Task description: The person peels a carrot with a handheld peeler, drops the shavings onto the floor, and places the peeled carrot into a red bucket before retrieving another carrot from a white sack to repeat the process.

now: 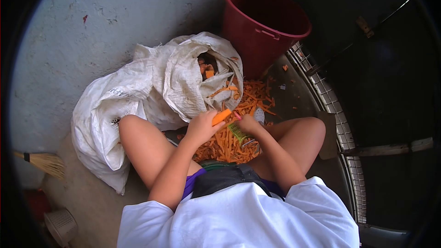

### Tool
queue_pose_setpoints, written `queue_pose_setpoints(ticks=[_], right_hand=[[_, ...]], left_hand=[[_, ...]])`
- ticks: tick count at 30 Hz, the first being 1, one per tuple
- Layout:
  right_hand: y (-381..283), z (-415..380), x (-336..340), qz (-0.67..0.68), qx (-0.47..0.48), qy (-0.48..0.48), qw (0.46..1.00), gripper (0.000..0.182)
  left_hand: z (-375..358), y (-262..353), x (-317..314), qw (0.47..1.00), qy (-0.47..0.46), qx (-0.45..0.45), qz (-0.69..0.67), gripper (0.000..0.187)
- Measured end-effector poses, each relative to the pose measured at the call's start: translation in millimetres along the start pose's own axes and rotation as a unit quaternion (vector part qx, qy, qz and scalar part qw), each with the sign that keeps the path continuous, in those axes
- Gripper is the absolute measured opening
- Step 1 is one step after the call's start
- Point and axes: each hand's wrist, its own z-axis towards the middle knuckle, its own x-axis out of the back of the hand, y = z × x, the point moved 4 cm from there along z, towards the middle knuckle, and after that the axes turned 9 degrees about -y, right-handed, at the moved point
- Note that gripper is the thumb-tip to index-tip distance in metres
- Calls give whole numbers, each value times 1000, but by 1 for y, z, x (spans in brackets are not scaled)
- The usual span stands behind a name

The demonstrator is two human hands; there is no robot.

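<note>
My left hand (202,127) is closed around a bright orange carrot (222,117), whose smooth, peeled end points up and to the right. Close by on the right, my right hand (248,124) grips a pink-handled peeler (237,115); its blade is too small to make out. Orange peelings (225,146) lie heaped on the floor beneath both hands, between my bent legs. A yellow-green mesh piece (237,133) shows just under my right hand. In front, a white woven sack (179,71) lies with its mouth open, and orange-brown chunks (209,70) show inside.
A tall dark-red bucket (243,48) stands behind the sack, by the wall (92,27). Right of my knee runs a wire-mesh edge (342,131) along dark panels. A straw broom (48,163) and a perforated basket (61,225) are at the left.
</note>
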Motion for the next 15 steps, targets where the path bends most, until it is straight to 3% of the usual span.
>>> queue_pose_setpoints(ticks=[2, 4, 7, 8, 9, 11, 13, 14, 15], right_hand=[[15, 3, 8, 3, -46, 54, 998, 36], [22, -4, 29, 49, -90, 77, 992, 33], [45, 5, 49, 217, -105, 130, 962, 28], [56, 10, 52, 290, -101, 149, 940, 26], [61, 8, 58, 408, -60, 182, 893, 25], [67, -2, 70, 620, 23, 237, 748, 23], [61, -28, 87, 692, 40, 264, 671, 19], [69, -32, 90, 726, 79, 219, 647, 21], [76, -32, 93, 726, 104, 208, 648, 21]], left_hand=[[0, -22, -13, 985, -123, 109, 44, 28], [-4, -55, -47, 931, -266, 184, 167, 30], [-7, -52, -70, 846, -435, 183, 249, 40], [-5, -49, -72, 846, -442, 159, 250, 40], [1, -47, -72, 847, -449, 135, 252, 40], [24, -37, -60, 825, -497, 86, 253, 41], [61, -9, -14, 866, -400, 98, 283, 41], [93, -5, 5, 884, -345, 41, 313, 38], [129, 5, 31, 950, -210, -9, 231, 36]])
